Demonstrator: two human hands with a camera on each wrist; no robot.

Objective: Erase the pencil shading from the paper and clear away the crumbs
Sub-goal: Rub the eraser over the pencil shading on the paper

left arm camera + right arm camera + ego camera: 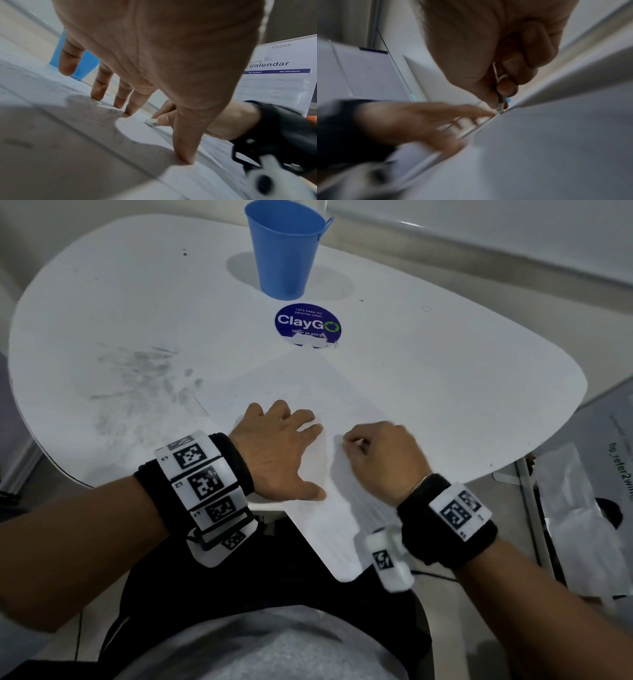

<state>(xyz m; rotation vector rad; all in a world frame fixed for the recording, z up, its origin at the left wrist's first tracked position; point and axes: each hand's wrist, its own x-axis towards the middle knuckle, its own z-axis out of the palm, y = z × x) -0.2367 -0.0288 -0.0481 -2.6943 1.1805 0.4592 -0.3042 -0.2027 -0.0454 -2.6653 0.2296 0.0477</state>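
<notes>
One paper point(308, 392), thin and limp, lies on the counter point(445, 378), near corner overhanging; left hand point(277, 446) flat on it, right hand point(380, 453) curled beside | left wrist: one small eraser point(151, 121) pinched, touching paper; one blue cup point(85, 65) behind | right wrist: blurred; fingers point(506, 88) pinch eraser low, best near its tip; brace the sheet beside the rubbing.

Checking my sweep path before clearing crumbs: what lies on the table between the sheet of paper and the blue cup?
In the head view, only a round blue ClayGo sticker lies between the paper and the blue cup, stuck flat on the table.
</notes>
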